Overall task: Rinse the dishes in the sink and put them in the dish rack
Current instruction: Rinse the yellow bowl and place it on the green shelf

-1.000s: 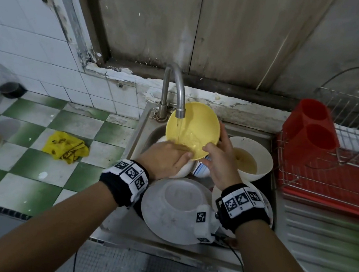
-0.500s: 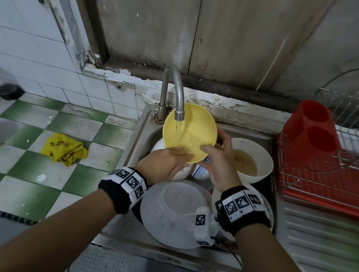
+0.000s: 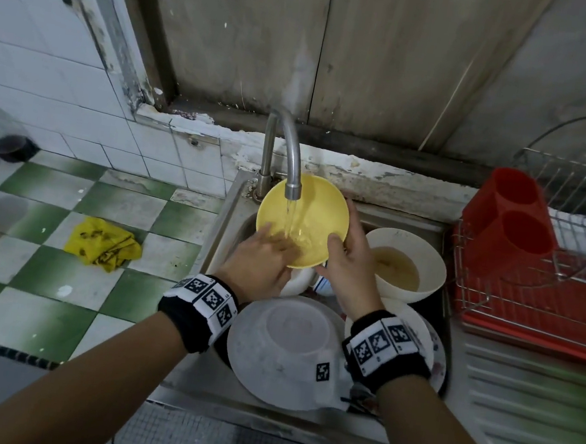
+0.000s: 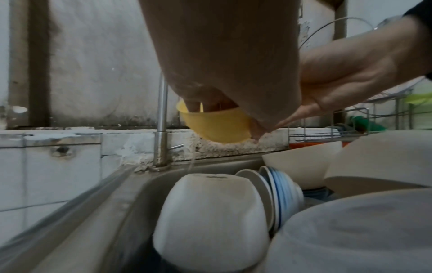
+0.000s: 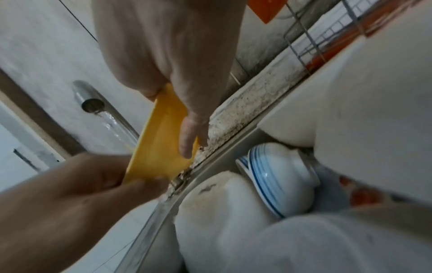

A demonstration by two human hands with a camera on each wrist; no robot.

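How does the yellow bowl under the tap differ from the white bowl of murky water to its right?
The yellow bowl is held up and tilted beneath the tap, while the white bowl sits upright in the sink.
Clear water runs over the yellow bowl; the white bowl holds standing brownish water.
The right hand grips the yellow bowl's rim and the left hand rubs inside it; no hand touches the white bowl.
Both are round bowls not yet racked.

Left wrist: black band (image 3: 194, 311) carrying white panels printed with black square fiducial markers.
Right wrist: matching black band (image 3: 388, 350), same marker panels; white camera housing (image 3: 329, 375) with one marker, thin black cable trailing beneath.
Forearms: bare, no sleeves.
Feet: bare toes at lower edge.
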